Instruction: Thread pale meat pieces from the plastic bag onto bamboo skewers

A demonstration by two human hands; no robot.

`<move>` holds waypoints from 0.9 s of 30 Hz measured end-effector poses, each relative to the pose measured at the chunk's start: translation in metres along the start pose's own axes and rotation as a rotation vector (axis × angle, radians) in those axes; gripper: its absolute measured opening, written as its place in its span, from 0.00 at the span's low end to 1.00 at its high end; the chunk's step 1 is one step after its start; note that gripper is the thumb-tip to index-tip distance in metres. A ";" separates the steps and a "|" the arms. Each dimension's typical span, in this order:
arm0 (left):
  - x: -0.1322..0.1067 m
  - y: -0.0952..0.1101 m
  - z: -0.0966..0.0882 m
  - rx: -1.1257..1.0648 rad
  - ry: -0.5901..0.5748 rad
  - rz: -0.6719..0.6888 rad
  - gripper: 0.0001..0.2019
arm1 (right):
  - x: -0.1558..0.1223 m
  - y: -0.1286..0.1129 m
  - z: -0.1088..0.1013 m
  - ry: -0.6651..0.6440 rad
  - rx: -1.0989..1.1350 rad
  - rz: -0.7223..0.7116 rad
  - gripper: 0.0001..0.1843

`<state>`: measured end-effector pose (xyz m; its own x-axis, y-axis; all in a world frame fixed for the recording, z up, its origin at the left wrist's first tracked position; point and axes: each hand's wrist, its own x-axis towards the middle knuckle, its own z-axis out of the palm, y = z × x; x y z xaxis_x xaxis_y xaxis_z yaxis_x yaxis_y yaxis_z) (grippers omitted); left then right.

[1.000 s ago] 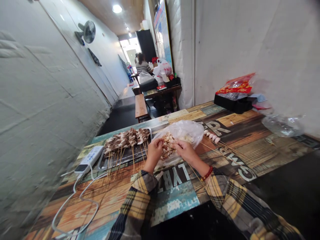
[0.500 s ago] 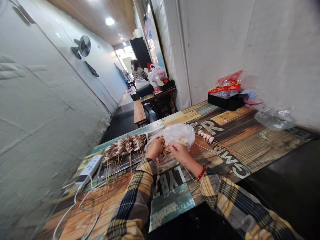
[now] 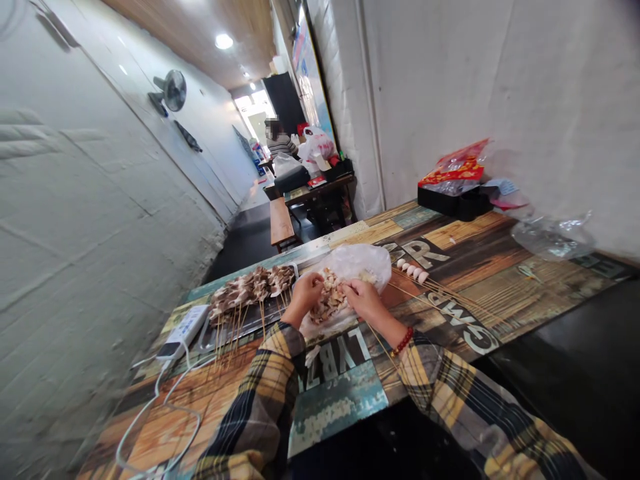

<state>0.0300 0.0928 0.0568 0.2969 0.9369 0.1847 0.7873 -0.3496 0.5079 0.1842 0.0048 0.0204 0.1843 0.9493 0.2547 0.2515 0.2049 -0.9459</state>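
Observation:
A white plastic bag (image 3: 367, 257) lies spread on the table with small pale-brown pieces of food (image 3: 331, 303), perhaps mushroom or meat, on it. Over its left side is my left hand (image 3: 306, 293), fingers curled in a pinch; whatever they hold is too small to make out. My right hand (image 3: 367, 303) is closed at the bag's right side, around a thin bamboo skewer (image 3: 383, 341) that slants down toward my wrist. To the left, a clear tray (image 3: 206, 341) carries several skewers loaded with brownish, ruffled pieces (image 3: 247, 293).
Right of the bag lie bare skewers (image 3: 463, 301) and pale round pieces (image 3: 413, 271). A white power strip (image 3: 183, 332) with a cable sits at left. Farther back are a black box (image 3: 453, 202) with red packaging and a crumpled clear bag (image 3: 553, 237). A person (image 3: 280, 141) sits beyond another table.
My left hand has drawn left and slightly up, away from my right hand, showing more of the food pieces between them. The right hand still grips the skewer.

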 end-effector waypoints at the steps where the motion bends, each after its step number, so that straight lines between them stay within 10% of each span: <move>1: -0.005 0.000 -0.002 -0.046 0.021 -0.017 0.11 | 0.000 -0.001 -0.001 0.000 0.001 0.002 0.15; 11: -0.065 0.014 -0.010 -1.305 -0.001 -0.275 0.18 | -0.006 -0.003 -0.003 -0.129 0.102 -0.015 0.15; 27: -0.088 0.013 -0.002 -1.626 -0.002 -0.383 0.16 | -0.021 -0.012 0.003 -0.277 0.189 -0.011 0.18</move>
<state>0.0128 0.0060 0.0490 0.2341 0.9608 -0.1484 -0.5339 0.2546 0.8063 0.1744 -0.0169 0.0261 -0.0897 0.9703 0.2248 0.0665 0.2310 -0.9707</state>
